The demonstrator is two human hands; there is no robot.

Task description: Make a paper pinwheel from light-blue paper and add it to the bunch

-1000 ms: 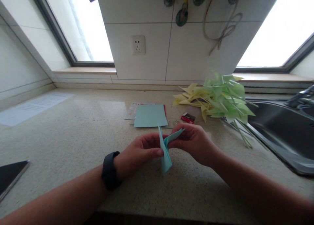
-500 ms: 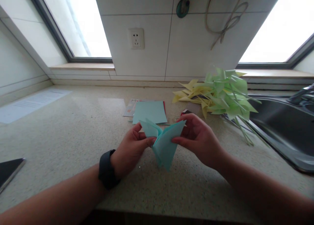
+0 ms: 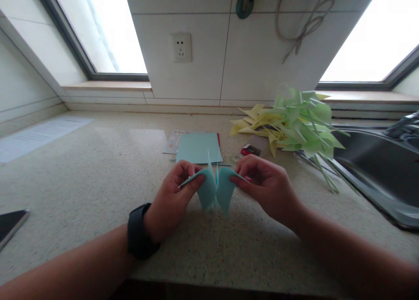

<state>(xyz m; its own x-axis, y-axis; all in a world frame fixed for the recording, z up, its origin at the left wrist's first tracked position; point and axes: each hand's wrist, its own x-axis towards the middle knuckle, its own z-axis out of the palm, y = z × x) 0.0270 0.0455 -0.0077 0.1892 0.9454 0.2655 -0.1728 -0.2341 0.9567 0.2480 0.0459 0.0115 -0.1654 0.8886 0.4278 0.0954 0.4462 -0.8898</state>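
Observation:
A folded light-blue paper (image 3: 225,191) is held up over the counter between both hands, its flaps spread and some edges pointing upward. My left hand (image 3: 178,191), with a dark watch on its wrist, pinches the left flap between thumb and fingers. On the other side my right hand (image 3: 265,182) pinches the right flap the same way. Just behind the folded paper lies a stack of light-blue square sheets (image 3: 199,146) on the counter. Parts of the right fingers are hidden behind the flap.
Green paper pinwheels (image 3: 304,121) and yellow paper pinwheels (image 3: 258,121) on sticks lie at the back right, beside a metal sink (image 3: 386,173). A small red and dark box (image 3: 251,149) rests near my right hand. At left are a printed sheet (image 3: 42,136) and a dark flat device (image 3: 11,223).
The folded paper has turned and its flaps have opened outward to each side. My left hand has shifted its grip onto the left flap.

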